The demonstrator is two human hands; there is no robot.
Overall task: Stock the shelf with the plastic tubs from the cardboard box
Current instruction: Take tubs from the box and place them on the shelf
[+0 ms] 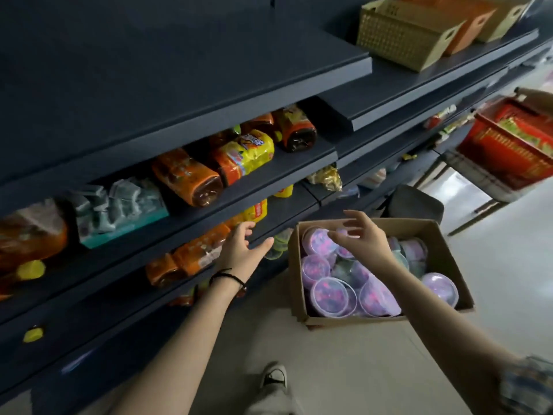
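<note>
An open cardboard box sits on the floor beside the dark shelving. It holds several clear plastic tubs with purple and pink contents. My right hand hovers over the box's far left corner with fingers spread and nothing in it. My left hand is stretched toward the lower shelf, fingers relaxed and holding nothing. A few greenish tubs stand on a low shelf just left of the box.
Orange and yellow snack packs and a teal pack fill the shelves. Tan baskets stand on the top shelf. A red crate sits on a stand at right. My shoe is on the floor below.
</note>
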